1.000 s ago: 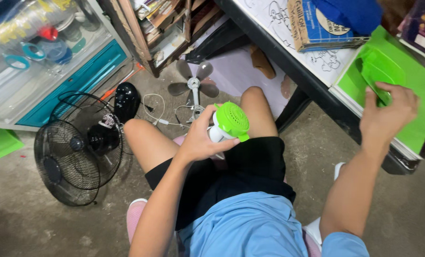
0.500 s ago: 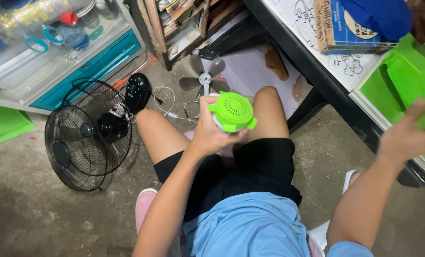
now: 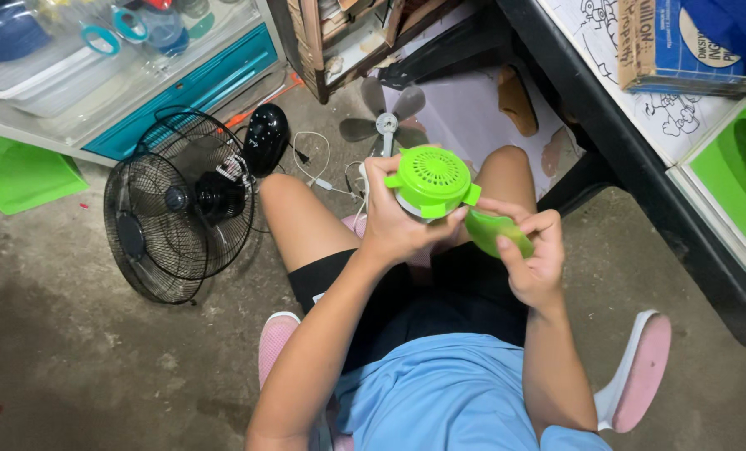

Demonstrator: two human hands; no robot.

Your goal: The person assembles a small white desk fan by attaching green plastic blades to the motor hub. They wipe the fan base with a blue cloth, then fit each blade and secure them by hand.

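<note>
My left hand [image 3: 395,224] grips a small green and white fan motor housing [image 3: 430,180], round with a vented green cap, held above my lap. My right hand [image 3: 533,256] holds a curved green plastic blade piece [image 3: 491,231] right beside the housing, its tip close to the housing's lower right edge. I sit with bare knees apart, in black shorts and a blue shirt.
A black fan cage with its motor [image 3: 181,205] lies on the concrete floor at left. A grey fan blade on a white stand [image 3: 384,124] and loose cable [image 3: 318,171] lie ahead. A black table [image 3: 640,192] with green trays [image 3: 736,179] stands at right.
My right hand has come down from the green tray on the table with a green blade piece and now holds it against the housing. The left hand raised the housing slightly.
</note>
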